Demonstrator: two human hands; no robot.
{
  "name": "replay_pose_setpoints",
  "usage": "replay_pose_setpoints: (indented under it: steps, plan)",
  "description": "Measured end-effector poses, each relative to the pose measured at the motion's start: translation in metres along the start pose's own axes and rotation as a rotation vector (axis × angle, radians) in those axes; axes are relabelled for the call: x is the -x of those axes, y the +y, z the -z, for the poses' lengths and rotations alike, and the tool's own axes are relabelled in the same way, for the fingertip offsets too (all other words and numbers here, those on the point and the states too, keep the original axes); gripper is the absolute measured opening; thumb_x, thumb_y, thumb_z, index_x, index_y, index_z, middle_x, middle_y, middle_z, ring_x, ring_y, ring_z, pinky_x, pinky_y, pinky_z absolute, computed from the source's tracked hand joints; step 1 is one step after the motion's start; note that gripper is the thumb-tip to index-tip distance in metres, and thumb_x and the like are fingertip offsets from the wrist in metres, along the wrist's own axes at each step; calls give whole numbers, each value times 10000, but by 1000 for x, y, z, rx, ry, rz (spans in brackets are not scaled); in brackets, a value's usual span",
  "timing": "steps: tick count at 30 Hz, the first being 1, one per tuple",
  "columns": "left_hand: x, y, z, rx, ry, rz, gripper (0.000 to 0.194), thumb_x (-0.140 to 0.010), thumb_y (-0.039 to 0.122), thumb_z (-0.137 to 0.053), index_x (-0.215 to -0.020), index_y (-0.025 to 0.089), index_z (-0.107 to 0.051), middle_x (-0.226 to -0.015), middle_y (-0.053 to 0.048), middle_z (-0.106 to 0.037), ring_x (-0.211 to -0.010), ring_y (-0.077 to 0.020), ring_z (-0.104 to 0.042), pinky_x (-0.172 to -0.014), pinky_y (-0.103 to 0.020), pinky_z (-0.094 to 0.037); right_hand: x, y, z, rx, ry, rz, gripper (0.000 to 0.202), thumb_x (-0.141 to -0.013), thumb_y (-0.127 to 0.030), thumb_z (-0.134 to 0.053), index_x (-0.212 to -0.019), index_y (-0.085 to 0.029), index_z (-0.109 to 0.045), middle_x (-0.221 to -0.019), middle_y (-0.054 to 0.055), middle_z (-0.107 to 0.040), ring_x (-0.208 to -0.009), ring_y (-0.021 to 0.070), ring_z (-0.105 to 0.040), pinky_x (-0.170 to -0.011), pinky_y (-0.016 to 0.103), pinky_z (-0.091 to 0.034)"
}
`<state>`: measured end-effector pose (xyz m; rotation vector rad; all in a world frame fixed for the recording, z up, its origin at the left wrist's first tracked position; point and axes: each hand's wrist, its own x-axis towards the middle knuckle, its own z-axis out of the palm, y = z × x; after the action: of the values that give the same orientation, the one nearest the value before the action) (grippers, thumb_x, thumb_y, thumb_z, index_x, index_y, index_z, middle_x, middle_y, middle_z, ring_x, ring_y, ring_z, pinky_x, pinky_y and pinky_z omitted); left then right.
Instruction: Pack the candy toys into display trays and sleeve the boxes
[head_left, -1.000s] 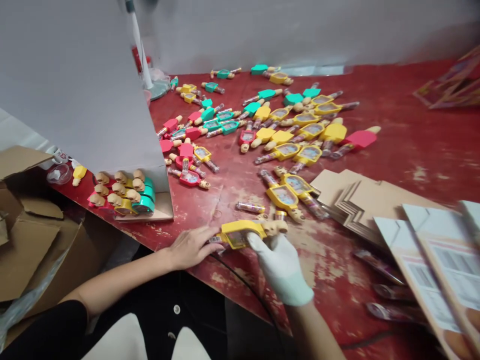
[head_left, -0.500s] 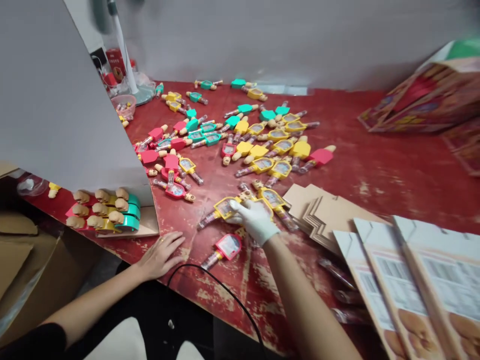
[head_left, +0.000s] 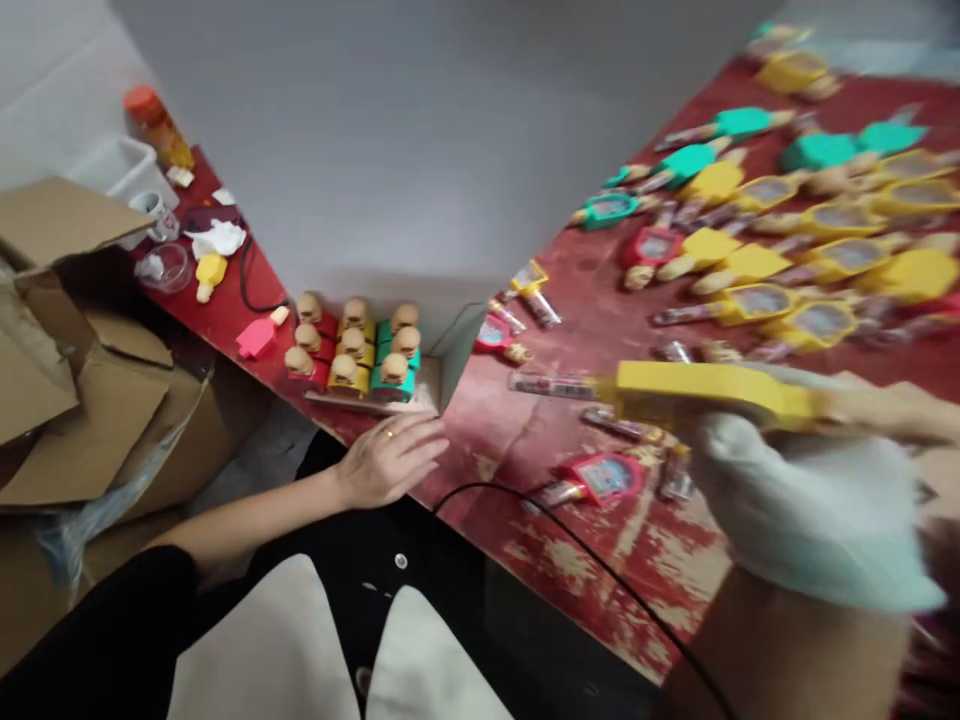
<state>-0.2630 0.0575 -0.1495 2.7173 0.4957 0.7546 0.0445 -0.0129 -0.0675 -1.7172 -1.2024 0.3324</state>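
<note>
My right hand (head_left: 795, 490), in a white glove, is raised over the table and closed round a yellow toy (head_left: 697, 393) that has a clear tube on its left end. The glove is blurred. Bare, with a ring on one finger, my left hand (head_left: 391, 458) lies palm down at the table's edge, fingers stretched out, holding nothing. Just behind it stands a box (head_left: 463, 350) containing rows of red, yellow and green toys with tan heads (head_left: 352, 343). Below the raised toy, a red toy with a clear window (head_left: 606, 478) lies on the table.
Many yellow and green toys (head_left: 832, 220) are scattered at the right. A large grey panel (head_left: 390, 130) rises behind the box. A black cable (head_left: 577, 540) crosses the front edge. Open cardboard cartons (head_left: 97, 410), a mug (head_left: 154, 215) and a pink toy (head_left: 261, 335) are at the left.
The view has swung left. My right hand has lifted a yellow toy off the table and is nearer the camera. My left hand still rests by the box.
</note>
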Motion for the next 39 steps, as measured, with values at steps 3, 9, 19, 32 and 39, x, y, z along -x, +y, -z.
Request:
replay_pose_setpoints:
  steps: [3,9,19,32,39]
  plan:
    - [5,-6,-9,-105,-202,209,459,-1040,284,-456,-1469,121,-481,-1546,-182,-506,-1473,-262,-472,-1170,-445,-489,22,-50,-19,-6,-3,25,336,-742,-593,-777,-998,-379,-732,-1010,77,-715,-883,341,-699,-783,562,-579]
    - [7,-8,-31,-261,-352,262,501,-1041,175,-391,-1531,72,-391,-1624,-147,-414,-1515,-234,-412,-1246,-384,-383,19,-72,-100,299,-89,214,364,-845,-472,-705,-1122,-237,-715,-1057,78,-737,-935,267,-710,-882,428,-561]
    - [20,-14,-36,-236,-241,271,492,-1040,147,-337,-1518,77,-433,-1591,-132,-468,-1518,-238,-397,-1252,-425,-403,-2,-65,-125,437,-208,303,321,-796,-349,-694,-1070,-187,-732,-1000,75,-759,-842,194,-671,-770,282,-468]
    - [24,-17,-29,-175,-236,265,506,-1070,289,-349,-1520,68,-426,-1594,-138,-462,-1529,-251,-384,-1270,-429,-366,-34,-80,-114,765,-367,395,366,-814,-444,-700,-1047,-164,-675,-968,83,-692,-825,182,-573,-689,295,-356]
    - [24,-16,-25,-128,-251,287,516,-1069,280,-327,-1540,78,-391,-1607,-159,-435,-1545,-247,-354,-1274,-460,-350,-55,-86,-107,833,-496,474,430,-770,-396,-732,-1125,-160,-674,-777,25,-649,-703,161,-621,-636,251,-338]
